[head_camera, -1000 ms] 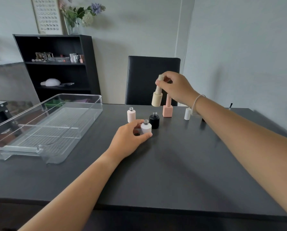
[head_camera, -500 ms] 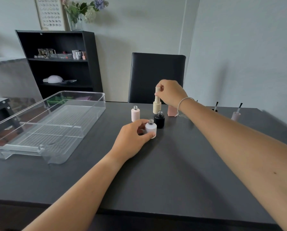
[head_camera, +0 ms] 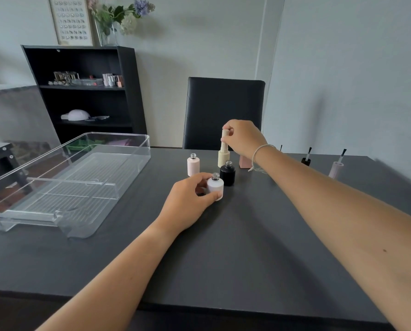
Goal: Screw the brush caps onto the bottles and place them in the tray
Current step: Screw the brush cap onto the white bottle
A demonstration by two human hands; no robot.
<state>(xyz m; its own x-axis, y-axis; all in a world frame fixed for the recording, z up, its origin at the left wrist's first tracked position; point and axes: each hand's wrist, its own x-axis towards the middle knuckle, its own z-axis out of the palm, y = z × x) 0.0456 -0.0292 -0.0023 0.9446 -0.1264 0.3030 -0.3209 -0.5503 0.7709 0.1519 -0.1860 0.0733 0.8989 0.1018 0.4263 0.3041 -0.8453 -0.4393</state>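
Observation:
My right hand [head_camera: 244,137] pinches the ribbed cream cap [head_camera: 224,139] of a cream bottle [head_camera: 223,158] that stands on the dark table [head_camera: 235,235]. My left hand [head_camera: 187,204] grips a round white bottle [head_camera: 216,186] with a bare threaded neck. Beside it stand an uncapped black bottle [head_camera: 227,173] and an uncapped pale pink bottle [head_camera: 193,164]. A salmon pink bottle [head_camera: 244,161] is partly hidden behind my right wrist. Loose brush caps stand bristles up at the far right: a black one [head_camera: 306,158] and a pale pink one [head_camera: 336,167].
A clear plastic tray [head_camera: 132,149] with a ribbed floor and a divider sits on the table's left side. A black chair [head_camera: 223,111] stands behind the table. A black shelf unit [head_camera: 85,91] lines the back wall at left.
My right hand has lowered the cream bottle from the air onto the table behind the black bottle. My left hand stays on the white bottle. The camera has shifted.

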